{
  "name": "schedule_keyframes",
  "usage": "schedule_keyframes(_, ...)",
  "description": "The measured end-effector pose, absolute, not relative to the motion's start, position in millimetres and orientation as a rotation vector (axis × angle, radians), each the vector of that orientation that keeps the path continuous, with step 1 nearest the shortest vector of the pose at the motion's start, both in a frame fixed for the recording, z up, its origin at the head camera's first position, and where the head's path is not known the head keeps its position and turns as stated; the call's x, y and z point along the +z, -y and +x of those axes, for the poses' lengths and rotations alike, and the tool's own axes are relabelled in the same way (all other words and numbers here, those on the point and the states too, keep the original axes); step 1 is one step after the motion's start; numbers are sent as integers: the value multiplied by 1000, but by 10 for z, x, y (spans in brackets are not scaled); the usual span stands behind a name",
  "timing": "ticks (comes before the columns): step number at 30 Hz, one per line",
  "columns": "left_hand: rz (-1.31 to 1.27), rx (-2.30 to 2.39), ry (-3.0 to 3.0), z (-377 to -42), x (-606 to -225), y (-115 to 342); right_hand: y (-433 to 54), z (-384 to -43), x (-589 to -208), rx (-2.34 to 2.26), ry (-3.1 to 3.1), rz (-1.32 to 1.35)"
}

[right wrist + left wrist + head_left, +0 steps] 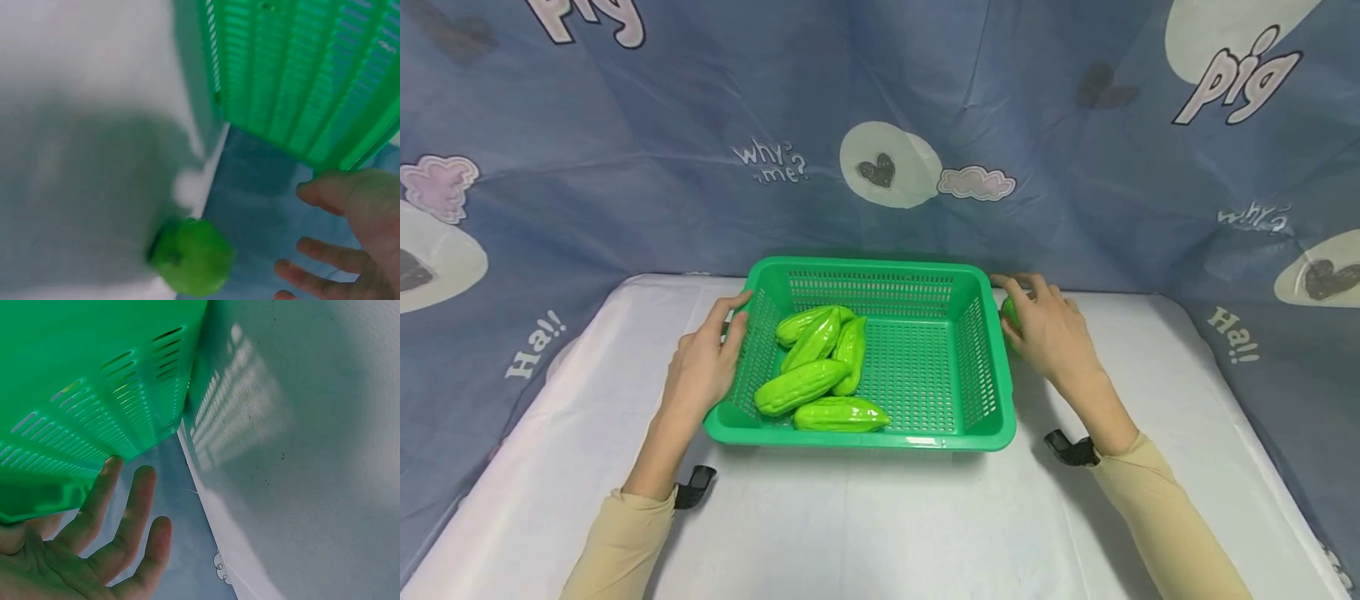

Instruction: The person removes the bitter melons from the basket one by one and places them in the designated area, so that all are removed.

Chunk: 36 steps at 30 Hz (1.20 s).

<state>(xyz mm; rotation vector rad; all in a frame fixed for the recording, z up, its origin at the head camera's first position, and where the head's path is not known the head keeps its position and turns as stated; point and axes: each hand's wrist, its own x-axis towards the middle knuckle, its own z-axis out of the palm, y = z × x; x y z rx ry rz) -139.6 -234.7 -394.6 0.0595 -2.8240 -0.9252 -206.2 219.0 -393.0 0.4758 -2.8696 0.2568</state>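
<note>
Several glossy green bitter melons lie in the left half of a green plastic basket. My left hand is at the basket's left side, fingertips right at the rim. In the left wrist view its fingers are spread and fairly straight beside the slotted wall. On the other side, my right hand reaches over a rounded green object outside the basket, which it partly hides in the head view. The right thumb is close to the basket rim, and the other fingers are loosely extended.
The basket stands on a white-covered table, near its back edge. Behind and around the table hangs a blue printed cloth. Each wrist wears a black camera mount.
</note>
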Motion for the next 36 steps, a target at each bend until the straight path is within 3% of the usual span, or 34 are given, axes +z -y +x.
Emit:
schedule_keyframes(20, 70, -916, 2820, -1400, -3938, 2341, -1881, -1793, -3710, 282, 2685, 684)
schedule_keyframes(36, 70, -923, 2819, -1400, -3953, 2351, -1407, -1478, -3819, 320, 2711, 1112)
